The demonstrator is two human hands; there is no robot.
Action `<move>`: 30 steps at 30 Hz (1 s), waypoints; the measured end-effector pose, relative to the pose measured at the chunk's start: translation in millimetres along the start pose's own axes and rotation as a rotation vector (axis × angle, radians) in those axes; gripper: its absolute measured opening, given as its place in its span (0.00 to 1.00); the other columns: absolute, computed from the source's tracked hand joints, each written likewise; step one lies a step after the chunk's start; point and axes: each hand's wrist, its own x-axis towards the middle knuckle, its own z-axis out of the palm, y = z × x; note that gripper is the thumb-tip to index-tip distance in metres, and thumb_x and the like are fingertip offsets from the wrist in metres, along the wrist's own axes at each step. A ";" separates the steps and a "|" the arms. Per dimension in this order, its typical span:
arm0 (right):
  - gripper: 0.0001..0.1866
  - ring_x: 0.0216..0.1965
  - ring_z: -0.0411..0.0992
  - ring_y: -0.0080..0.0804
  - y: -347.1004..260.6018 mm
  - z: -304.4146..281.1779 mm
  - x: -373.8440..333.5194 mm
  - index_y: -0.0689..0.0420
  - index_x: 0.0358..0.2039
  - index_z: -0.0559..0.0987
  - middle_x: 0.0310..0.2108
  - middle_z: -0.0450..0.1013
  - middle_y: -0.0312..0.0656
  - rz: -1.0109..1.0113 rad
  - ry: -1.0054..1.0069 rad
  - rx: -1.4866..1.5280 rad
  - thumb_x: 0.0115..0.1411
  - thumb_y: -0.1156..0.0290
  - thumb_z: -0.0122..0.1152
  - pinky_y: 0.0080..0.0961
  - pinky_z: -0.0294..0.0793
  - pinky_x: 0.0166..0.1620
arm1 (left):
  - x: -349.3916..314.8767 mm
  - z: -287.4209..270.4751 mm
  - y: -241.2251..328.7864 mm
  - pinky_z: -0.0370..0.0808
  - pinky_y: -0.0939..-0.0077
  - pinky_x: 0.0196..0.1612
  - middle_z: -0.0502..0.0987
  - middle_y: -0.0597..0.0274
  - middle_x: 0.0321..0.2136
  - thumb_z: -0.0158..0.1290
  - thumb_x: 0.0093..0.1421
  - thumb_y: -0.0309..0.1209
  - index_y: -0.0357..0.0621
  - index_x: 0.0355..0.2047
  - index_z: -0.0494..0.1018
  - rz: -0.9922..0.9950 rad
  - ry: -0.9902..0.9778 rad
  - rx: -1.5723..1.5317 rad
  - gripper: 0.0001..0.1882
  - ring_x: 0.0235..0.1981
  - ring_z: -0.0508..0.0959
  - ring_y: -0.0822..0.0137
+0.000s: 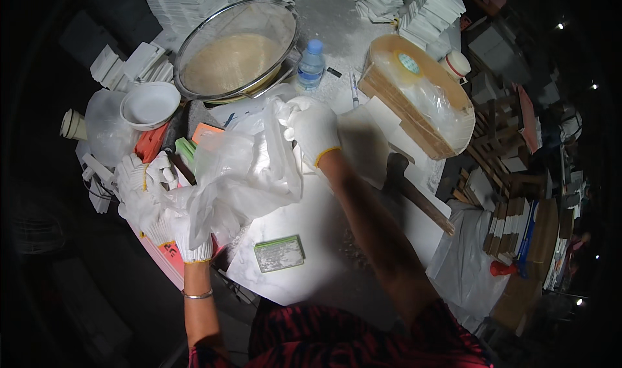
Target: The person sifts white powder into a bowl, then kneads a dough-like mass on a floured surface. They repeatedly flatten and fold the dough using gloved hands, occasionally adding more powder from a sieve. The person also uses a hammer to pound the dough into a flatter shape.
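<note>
A crumpled see-through plastic bag (pixel 223 173) lies across the table in front of me, with something white showing through it. My right hand (pixel 314 127), in a white knit glove, is closed on the bag's far right edge. My left hand (pixel 189 233), gloved the same way, grips the near left end, its fingers partly covered by the plastic. More white gloves (pixel 133 186) are heaped beside my left hand. Nearer to me, a green-edged rectangular block (pixel 278 254) dusted with white powder rests on a pale board (pixel 259 284).
A hammer (pixel 414 196) lies right of my right forearm. Beyond the bag stand a large round sieve (pixel 236 50), a blue-capped bottle (pixel 311 67) and a cardboard box (pixel 414 102). A white bowl (pixel 150 105) sits left. Stacked white tiles (pixel 194 8) line the back.
</note>
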 end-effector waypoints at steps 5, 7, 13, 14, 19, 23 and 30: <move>0.10 0.32 0.75 0.24 2.7 9.4 -8.6 0.62 0.39 0.85 0.32 0.80 0.37 -0.031 0.005 0.222 0.66 0.69 0.61 0.25 0.75 0.36 | 39.6 -83.3 -120.0 0.78 0.73 0.51 0.78 0.59 0.51 0.49 0.71 0.30 0.36 0.55 0.73 -0.025 0.065 0.236 0.16 0.49 0.78 0.65; 0.11 0.32 0.74 0.23 -5.5 8.3 -15.6 0.62 0.39 0.85 0.33 0.80 0.37 -0.037 0.002 0.190 0.65 0.67 0.63 0.25 0.74 0.36 | 64.8 -94.2 -117.4 0.78 0.72 0.52 0.78 0.57 0.52 0.52 0.70 0.30 0.35 0.56 0.73 0.000 0.039 0.105 0.17 0.49 0.79 0.64; 0.14 0.31 0.71 0.21 -15.8 -3.8 -16.4 0.63 0.39 0.85 0.31 0.78 0.35 0.112 -0.030 0.204 0.64 0.64 0.67 0.23 0.72 0.36 | 124.3 -70.4 -48.6 0.79 0.70 0.52 0.79 0.56 0.51 0.54 0.68 0.28 0.34 0.54 0.73 0.172 -0.062 0.362 0.16 0.47 0.80 0.62; 0.13 0.30 0.70 0.20 -5.5 3.7 -14.9 0.63 0.39 0.85 0.30 0.78 0.34 0.039 -0.009 0.183 0.63 0.64 0.67 0.22 0.71 0.36 | 130.1 -49.5 -34.4 0.80 0.70 0.51 0.80 0.55 0.49 0.55 0.67 0.28 0.33 0.53 0.74 0.129 0.003 0.163 0.16 0.46 0.81 0.61; 0.11 0.31 0.75 0.36 0.3 29.2 -25.3 0.62 0.33 0.84 0.30 0.79 0.47 0.126 -0.062 0.495 0.57 0.65 0.69 0.30 0.75 0.39 | 131.5 16.6 16.8 0.81 0.69 0.46 0.82 0.54 0.46 0.58 0.65 0.29 0.34 0.50 0.76 0.109 0.030 0.620 0.16 0.43 0.82 0.60; 0.13 0.33 0.75 0.42 6.9 45.0 -25.8 0.63 0.32 0.84 0.32 0.80 0.50 -0.005 -0.042 0.487 0.55 0.65 0.71 0.32 0.75 0.41 | 123.8 38.9 31.6 0.81 0.70 0.42 0.83 0.55 0.44 0.59 0.64 0.30 0.35 0.49 0.77 0.219 -0.072 1.297 0.16 0.41 0.82 0.61; 0.09 0.34 0.76 0.28 11.5 29.0 7.2 0.66 0.39 0.84 0.34 0.81 0.44 -0.116 -0.116 0.256 0.62 0.73 0.62 0.25 0.75 0.43 | 79.7 81.2 59.9 0.80 0.71 0.41 0.83 0.62 0.37 0.58 0.58 0.20 0.39 0.37 0.81 0.223 -0.232 0.265 0.07 0.37 0.82 0.64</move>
